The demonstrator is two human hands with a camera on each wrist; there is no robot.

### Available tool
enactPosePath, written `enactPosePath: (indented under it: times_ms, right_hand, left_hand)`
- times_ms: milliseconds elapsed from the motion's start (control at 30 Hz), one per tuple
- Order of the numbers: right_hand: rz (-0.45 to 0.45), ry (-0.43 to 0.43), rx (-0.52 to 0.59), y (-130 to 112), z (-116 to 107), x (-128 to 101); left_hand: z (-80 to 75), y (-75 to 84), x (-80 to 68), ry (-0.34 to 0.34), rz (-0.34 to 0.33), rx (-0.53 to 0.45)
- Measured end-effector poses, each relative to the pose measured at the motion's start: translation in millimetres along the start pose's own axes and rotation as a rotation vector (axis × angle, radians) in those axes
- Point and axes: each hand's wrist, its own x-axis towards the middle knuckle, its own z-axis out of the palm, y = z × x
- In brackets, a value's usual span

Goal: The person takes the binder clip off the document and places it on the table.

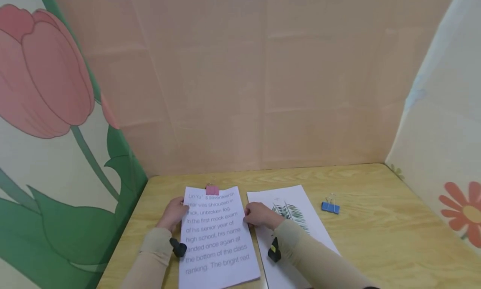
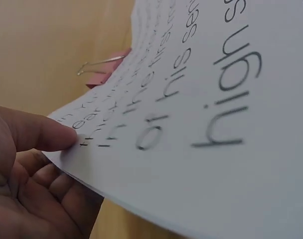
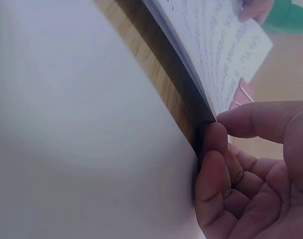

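Observation:
A stack of printed paper sheets (image 1: pixel 214 239) with large text lies in front of me, a pink binder clip (image 1: pixel 212 190) on its top edge. My left hand (image 1: pixel 174 212) grips the stack's left edge, thumb on the printed face and fingers curled beneath, as the left wrist view shows. On the opposite edge, my right hand (image 1: pixel 261 215) pinches the stack between thumb and fingertips. The sheets bow up slightly at the left edge. Under my right forearm lies a second sheet (image 1: pixel 289 197) with a green leaf picture, partly covered by the sleeve.
A blue binder clip (image 1: pixel 330 207) lies on the wooden table (image 1: pixel 375 230), right of the leaf sheet. Behind the table hangs a pinkish-brown backdrop (image 1: pixel 240 92). Flower-printed panels (image 1: pixel 56 176) stand at both sides.

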Motion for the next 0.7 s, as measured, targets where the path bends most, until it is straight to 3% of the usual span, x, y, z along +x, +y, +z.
enactPosePath:
  times_ms: [67, 100, 300, 700]
  right_hand:
    - [0.124, 0.047, -0.081, 5, 17, 22]
    - [0.139, 0.058, -0.095, 11, 21, 29]
    - [0.016, -0.014, 0.006, 30, 15, 33]
    - [0.030, 0.032, -0.035, 30, 14, 31]
  left_hand:
    - [0.1, 3.1, -1.7, 0.005, -0.003, 0.026]
    - [0.0, 4.7, -2.4, 0.011, -0.003, 0.038]
    - [-1.2, 10.0, -2.9, 0.079, 0.019, 0.104]
    - [-1.8, 10.9, -8.2, 0.113, 0.068, 0.133]
